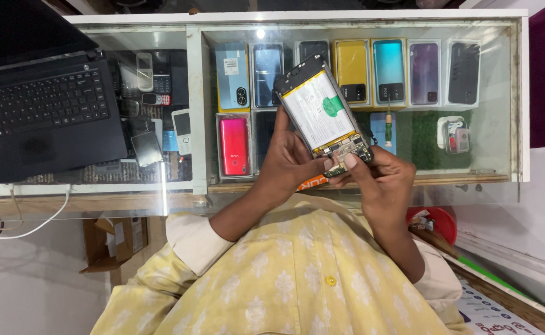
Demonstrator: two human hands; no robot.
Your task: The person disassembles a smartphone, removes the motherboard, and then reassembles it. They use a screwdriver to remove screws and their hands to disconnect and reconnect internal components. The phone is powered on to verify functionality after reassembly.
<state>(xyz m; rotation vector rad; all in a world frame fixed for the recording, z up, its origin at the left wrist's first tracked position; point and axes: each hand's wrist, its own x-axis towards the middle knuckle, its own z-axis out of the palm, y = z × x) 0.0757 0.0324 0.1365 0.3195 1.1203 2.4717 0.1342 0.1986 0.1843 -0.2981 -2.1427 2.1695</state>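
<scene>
Yellow shirt [285, 285], both hands [288, 158] gripping opened phone [322, 115], over glass counter [502, 167]

A glass-topped display counter [198, 111] with a white frame carries a black laptop [36, 105] at its 9 o'clock end. From the laptop's edge a white cable [30, 226] trails toward 7 o'clock, off the counter.

Laptop [36, 93] screen cut off top-left
</scene>
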